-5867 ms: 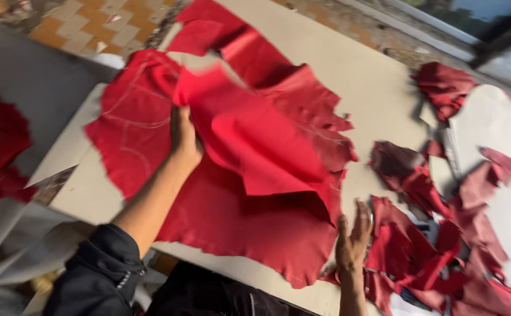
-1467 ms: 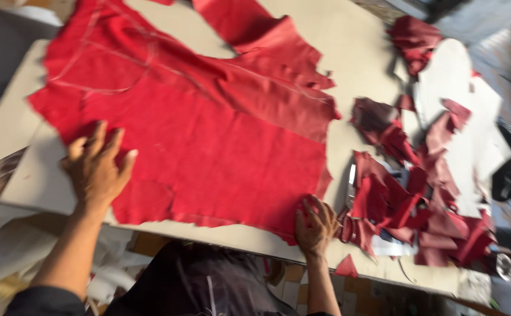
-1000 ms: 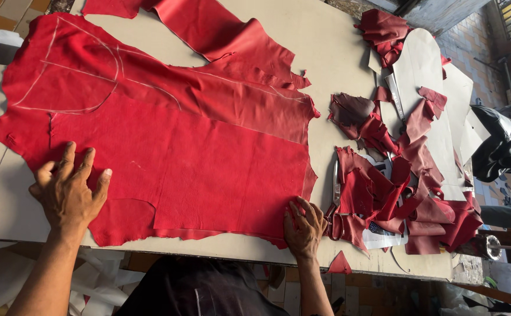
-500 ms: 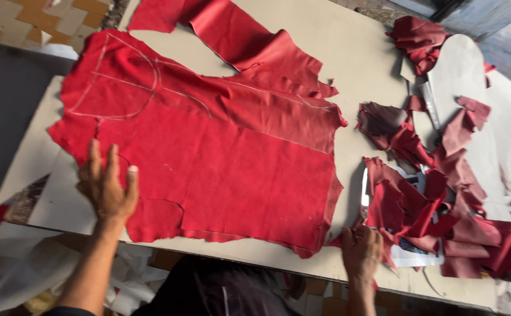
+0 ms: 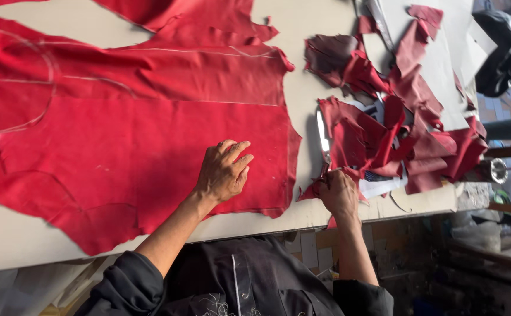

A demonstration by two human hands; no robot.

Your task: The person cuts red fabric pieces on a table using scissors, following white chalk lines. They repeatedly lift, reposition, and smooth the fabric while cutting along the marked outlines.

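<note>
left hand [image 5: 223, 172] – flat, open on one red hide [image 5: 138, 134] | right hand [image 5: 337, 193] – gripping one scissors [image 5: 324, 143]

One large red hide [image 5: 132, 134] lies spread on one table [image 5: 302, 88]. A second red piece [image 5: 208, 17] shows at the top edge, cut off by the frame. One heap of red scraps [image 5: 396, 129] sits to the right; its pieces overlap too much to count. There are several pale card patterns [image 5: 442, 64], their number unclear. One pair of shears [image 5: 324, 140] shows. Two hands are in view: left hand [image 5: 223, 172] and right hand [image 5: 338, 193].
</note>
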